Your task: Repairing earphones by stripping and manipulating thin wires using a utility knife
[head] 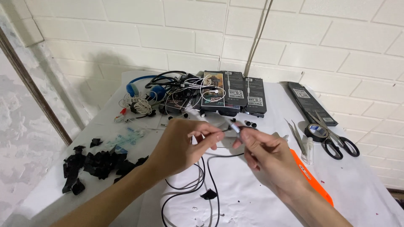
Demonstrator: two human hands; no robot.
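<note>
Above the middle of the white table (357, 185), my left hand (181, 145) pinches a thin black cable (210, 176) between thumb and fingers. My right hand (265, 153) holds the same cable's end, a small silver plug-like piece (235, 127), at its fingertips. The two hands are close together, almost touching. The cable hangs down from them and loops over the table toward me. A small scrap of black tape (209, 194) lies beside the loops.
A pile of black tape scraps (94, 164) lies at left. Blue headphones (145, 89), tangled white cords (136, 104) and dark flat boxes (235, 94) sit at the back. Scissors (336, 141), a black tape roll (317, 131), tweezers (296, 135) and an orange tool (311, 176) lie at right.
</note>
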